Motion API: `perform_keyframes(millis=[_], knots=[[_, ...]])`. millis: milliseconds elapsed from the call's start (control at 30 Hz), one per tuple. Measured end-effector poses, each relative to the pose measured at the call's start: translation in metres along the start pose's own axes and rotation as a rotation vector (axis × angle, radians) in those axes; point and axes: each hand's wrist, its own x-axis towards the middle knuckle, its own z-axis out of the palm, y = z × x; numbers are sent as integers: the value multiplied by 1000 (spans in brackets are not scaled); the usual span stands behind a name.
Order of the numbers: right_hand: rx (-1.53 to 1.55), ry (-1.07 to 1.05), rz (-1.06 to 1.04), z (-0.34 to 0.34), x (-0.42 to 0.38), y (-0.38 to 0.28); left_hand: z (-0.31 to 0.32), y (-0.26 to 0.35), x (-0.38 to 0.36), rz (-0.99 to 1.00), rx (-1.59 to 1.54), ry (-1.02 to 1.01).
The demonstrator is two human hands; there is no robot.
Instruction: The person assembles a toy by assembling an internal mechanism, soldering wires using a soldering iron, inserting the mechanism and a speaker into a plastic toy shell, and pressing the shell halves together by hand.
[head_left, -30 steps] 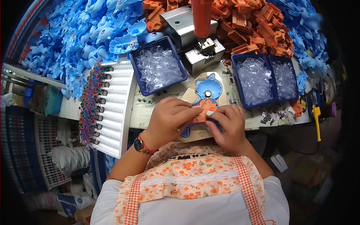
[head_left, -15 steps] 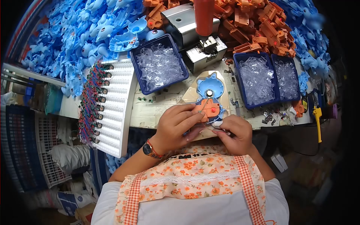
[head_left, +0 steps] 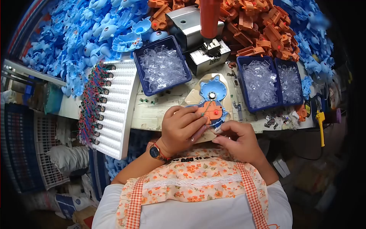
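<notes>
A light blue plastic toy shell (head_left: 219, 87), with a round speaker-like part (head_left: 212, 95) in its upper half, lies in a beige fixture (head_left: 227, 82). Across its lower half sits an orange plastic housing (head_left: 212, 110) with a red button and a thin green wire on top. My left hand (head_left: 183, 125) presses curled fingers against the housing's left edge, the thumb below it. At the shell's lower end, my right hand (head_left: 238, 138) pinches with thumb and forefinger; what lies between them is too small to make out. Something white covers a right fingertip.
Blue bins of clear plastic pieces (head_left: 162, 68) (head_left: 261, 82) flank the fixture. A white foam tray (head_left: 124, 103) carries wired speakers at left. Blue shells (head_left: 103, 32) and orange housings (head_left: 274, 32) are heaped behind. A red tool (head_left: 209, 19) hangs above a metal block (head_left: 209, 57).
My right hand has shifted slightly left and its fingers have drawn closer together at the shell's lower end. My left hand stays on the orange housing. The camera view has moved slightly.
</notes>
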Motion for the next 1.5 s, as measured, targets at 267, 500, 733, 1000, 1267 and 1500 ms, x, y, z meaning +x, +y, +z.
perform_keyframes(millis=[267,500,733,1000,1267,1500], knots=[[-263,348,-330,-20,28,10,-3,0,-5,-23,20,-28],[-686,241,-701,-39,21,29,2,9,-3,-27,124,-104],[-288,300,-376,-26,12,27,4,10,-2,16,160,-183],[-561,371,-418,-19,26,13,5,5,-6,53,195,-157],[-522,256,-381,-28,29,7,5,5,-4,93,212,-125],[-651,203,-759,-27,43,13,9,5,-8,5,103,-143]])
